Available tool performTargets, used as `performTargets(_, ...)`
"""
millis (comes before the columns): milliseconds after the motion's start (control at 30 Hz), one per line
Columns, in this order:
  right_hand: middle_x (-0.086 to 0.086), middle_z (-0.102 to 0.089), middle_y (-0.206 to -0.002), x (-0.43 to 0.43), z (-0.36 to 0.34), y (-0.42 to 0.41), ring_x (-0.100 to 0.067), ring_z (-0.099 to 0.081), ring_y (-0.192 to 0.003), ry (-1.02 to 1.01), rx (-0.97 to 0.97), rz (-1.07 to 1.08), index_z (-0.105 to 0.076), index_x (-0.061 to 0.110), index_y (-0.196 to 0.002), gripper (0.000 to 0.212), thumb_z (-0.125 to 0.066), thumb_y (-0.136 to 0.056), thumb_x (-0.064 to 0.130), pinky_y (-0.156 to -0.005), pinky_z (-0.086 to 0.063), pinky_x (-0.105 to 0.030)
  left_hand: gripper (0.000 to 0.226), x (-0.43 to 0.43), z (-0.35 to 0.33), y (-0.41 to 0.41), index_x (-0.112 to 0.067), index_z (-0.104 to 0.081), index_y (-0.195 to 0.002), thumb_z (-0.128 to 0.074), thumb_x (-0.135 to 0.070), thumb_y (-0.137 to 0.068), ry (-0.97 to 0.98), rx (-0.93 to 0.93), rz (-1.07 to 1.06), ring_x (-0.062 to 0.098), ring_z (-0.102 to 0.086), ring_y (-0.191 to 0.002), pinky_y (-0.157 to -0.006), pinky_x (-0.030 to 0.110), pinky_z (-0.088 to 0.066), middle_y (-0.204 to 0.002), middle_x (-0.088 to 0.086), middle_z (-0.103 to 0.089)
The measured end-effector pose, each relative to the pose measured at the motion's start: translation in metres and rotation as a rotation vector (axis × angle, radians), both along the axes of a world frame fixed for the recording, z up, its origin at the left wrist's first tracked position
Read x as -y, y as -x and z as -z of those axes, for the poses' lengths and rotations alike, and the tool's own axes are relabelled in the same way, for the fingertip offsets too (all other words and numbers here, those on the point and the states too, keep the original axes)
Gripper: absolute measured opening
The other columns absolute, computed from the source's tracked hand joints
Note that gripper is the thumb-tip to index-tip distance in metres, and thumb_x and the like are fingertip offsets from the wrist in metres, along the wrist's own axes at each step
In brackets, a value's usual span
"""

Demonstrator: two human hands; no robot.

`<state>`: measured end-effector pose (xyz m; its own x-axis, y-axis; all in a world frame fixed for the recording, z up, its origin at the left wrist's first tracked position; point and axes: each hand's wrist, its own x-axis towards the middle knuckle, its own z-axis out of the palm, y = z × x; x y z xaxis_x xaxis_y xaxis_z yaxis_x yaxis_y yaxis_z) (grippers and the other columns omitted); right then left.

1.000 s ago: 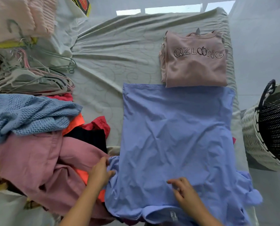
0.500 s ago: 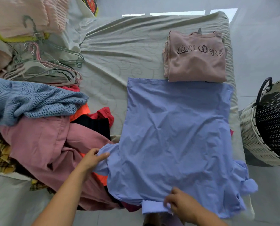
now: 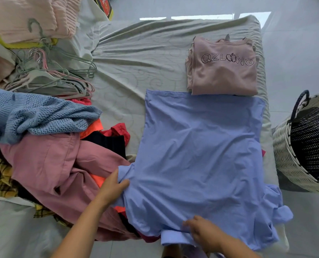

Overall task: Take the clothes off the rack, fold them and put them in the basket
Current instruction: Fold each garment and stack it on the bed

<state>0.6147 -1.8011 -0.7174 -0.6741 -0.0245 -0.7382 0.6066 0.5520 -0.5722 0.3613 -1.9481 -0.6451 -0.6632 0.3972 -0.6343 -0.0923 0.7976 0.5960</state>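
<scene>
The left hand point(image 3: 112, 187) is pinching the blue shirt point(image 3: 201, 155) at its left sleeve, thumb on top. The right hand point(image 3: 204, 232) is lying on the shirt's near edge, fingers loosely together; it is blurred.

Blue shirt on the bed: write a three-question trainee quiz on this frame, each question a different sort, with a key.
1. True or false: the folded pink top printed QZLOONG already lies in the wicker basket.
2. Which hand grips the blue shirt at its sleeve side? A) left hand B) right hand
3. Fill in: the blue knit sweater lies on top of a heap of unfolded ____.

Key: 1 false, it lies on the bed sheet just beyond the shirt; 2 A; 3 clothes.
</scene>
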Motion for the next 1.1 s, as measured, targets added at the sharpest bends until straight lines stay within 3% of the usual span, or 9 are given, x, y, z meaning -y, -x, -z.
performTargets(133,-0.003,-0.059,-0.087,-0.018,-0.012,0.022,-0.001,-0.058,-0.06,0.417,-0.072,0.964,-0.058,0.025,-0.096,0.017,-0.046,-0.097,0.012,-0.061,-0.046,-0.018,0.034,-0.047,-0.022,-0.049,-0.014,-0.045,-0.116,-0.059,-0.014,-0.085,0.014,-0.307,0.384,0.028,-0.057,-0.1,-0.073,0.028,-0.034,-0.109,0.008,-0.057)
performTargets(267,-0.013,-0.066,-0.094,-0.036,-0.008,0.03,-0.026,-0.06,-0.084,0.75,-0.003,1.511,-0.066,0.006,-0.102,0.046,-0.047,-0.09,0.047,-0.078,-0.045,-0.034,0.056,-0.085,-0.025,-0.134,-0.019,-0.031,-0.135,-0.058,-0.032,-0.087,0.098,-0.025,0.908,0.031,-0.052,-0.115,-0.092,0.037,-0.04,-0.131,0.009,-0.05)
performTargets(367,-0.014,-0.068,-0.102,-0.035,0.004,0.026,-0.026,-0.061,-0.098,0.666,0.046,1.493,-0.066,0.014,-0.104,0.065,-0.066,-0.063,0.065,-0.093,-0.045,-0.038,0.063,-0.091,-0.012,-0.14,-0.024,-0.033,-0.138,-0.061,-0.044,-0.085,0.145,0.194,0.908,0.027,-0.052,-0.116,-0.091,0.032,-0.04,-0.129,0.008,-0.054)
performTargets(600,-0.004,-0.068,-0.089,-0.031,0.021,0.015,-0.02,-0.062,-0.082,0.358,-0.039,1.278,-0.061,0.015,-0.1,0.015,-0.063,-0.087,0.007,-0.07,-0.05,-0.024,0.02,-0.131,0.036,-0.011,-0.014,-0.051,-0.072,-0.055,-0.013,-0.092,-0.021,0.127,0.095,0.002,-0.049,-0.039,-0.041,0.017,-0.037,-0.068,0.005,-0.057)
performTargets(833,-0.016,-0.053,-0.09,-0.013,0.032,0.014,-0.019,-0.056,-0.079,0.048,0.127,1.05,-0.049,0.03,-0.1,0.036,-0.066,-0.076,0.009,-0.073,-0.042,-0.006,0.019,-0.227,0.069,0.094,-0.008,-0.054,-0.082,-0.057,-0.024,-0.092,-0.103,0.073,-0.306,0.014,-0.05,-0.058,-0.046,0.02,-0.042,-0.07,0.005,-0.052)
performTargets(900,-0.048,0.025,-0.114,-0.007,0.056,0.005,-0.014,-0.061,-0.087,-0.162,0.045,1.07,-0.043,0.048,-0.115,0.071,-0.064,-0.052,0.024,-0.1,-0.034,-0.01,0.024,-0.251,0.079,0.112,-0.009,-0.054,-0.079,-0.059,-0.029,-0.091,-0.131,0.099,-0.39,0.014,-0.049,-0.055,-0.039,0.017,-0.04,-0.067,0.005,-0.051)
performTargets(933,0.011,-0.052,-0.112,-0.004,0.066,0.005,-0.003,-0.059,-0.091,-0.266,-0.073,1.103,-0.037,0.051,-0.123,0.07,-0.056,-0.058,0.033,-0.101,-0.026,-0.003,0.027,-0.26,0.086,0.121,-0.01,-0.053,-0.074,-0.061,-0.03,-0.09,-0.138,0.094,-0.43,0.014,-0.049,-0.052,-0.035,0.015,-0.036,-0.065,0.005,-0.051)
performTargets(1033,0.03,-0.043,-0.091,-0.02,0.047,0.007,0.013,-0.052,-0.075,-0.472,-0.297,1.024,-0.018,0.058,-0.134,0.045,-0.023,-0.089,0.058,-0.078,-0.018,0.013,0.032,-0.276,0.102,0.146,-0.008,-0.052,-0.067,-0.064,-0.029,-0.087,-0.082,0.019,-0.487,0.014,-0.057,-0.04,-0.033,0.015,-0.04,-0.065,0.011,-0.057)
performTargets(1100,0.021,-0.046,-0.073,-0.011,0.029,0.008,0.003,-0.054,-0.06,-0.189,-0.159,1.085,-0.033,0.071,-0.111,0.047,-0.056,-0.071,0.059,-0.067,-0.029,0.005,0.029,-0.279,0.108,0.155,-0.003,-0.058,-0.078,-0.062,-0.03,-0.087,0.106,-0.162,-0.336,0.023,-0.068,-0.065,-0.057,0.025,-0.051,-0.087,0.02,-0.066)
